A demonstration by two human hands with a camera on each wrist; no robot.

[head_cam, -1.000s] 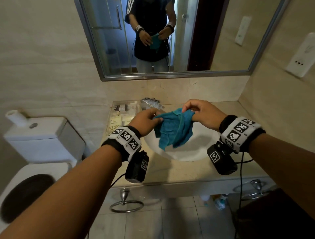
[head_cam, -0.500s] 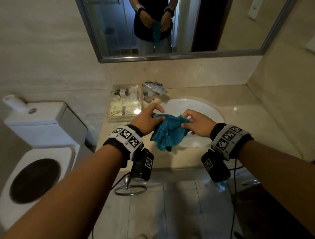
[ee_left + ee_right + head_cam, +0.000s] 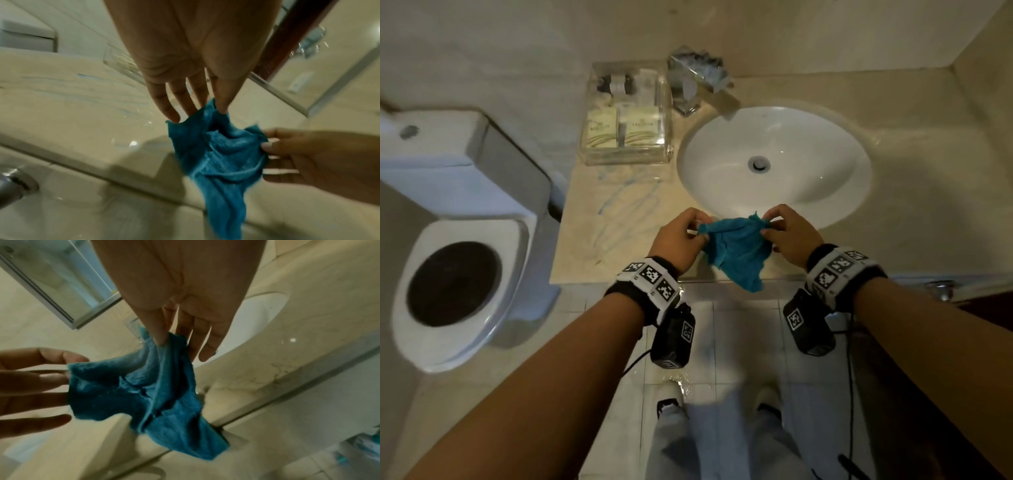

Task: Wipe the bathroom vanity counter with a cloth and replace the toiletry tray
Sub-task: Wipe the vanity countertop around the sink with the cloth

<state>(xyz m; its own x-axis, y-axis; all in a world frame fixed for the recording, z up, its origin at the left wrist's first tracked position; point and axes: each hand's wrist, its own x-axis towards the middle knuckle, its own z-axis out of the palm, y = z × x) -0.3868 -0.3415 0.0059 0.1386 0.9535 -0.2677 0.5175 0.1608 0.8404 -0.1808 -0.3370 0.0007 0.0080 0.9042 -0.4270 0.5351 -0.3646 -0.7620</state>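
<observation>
The teal cloth (image 3: pixel 736 251) hangs in the air over the front edge of the bench (image 3: pixel 619 246), just before the sink (image 3: pixel 774 161), held up by its top edge so the rest droops toward the floor. The left hand (image 3: pixel 679 241) pinches one upper corner between thumb and fingertips, and the right hand (image 3: pixel 789 238) pinches the other; each grip is clamped on the fabric, with the spare fingers loose (the wrist views show them splayed beside the pinch). This looks like the preparing step: the cloth is being opened out or refolded into a pad, and wiping has not begun. Faint blue scribbled streaks (image 3: pixel 626 209) mark the bench left of the sink, probably the dirt to be cleared. The clear toiletry tray (image 3: pixel 625 114) sits at the back left, against the wall beside the faucet (image 3: pixel 697 85). Next, I judge, the cloth should be gathered into one hand and pressed flat on the streaks, while the tray will need lifting aside for the area beneath it.
</observation>
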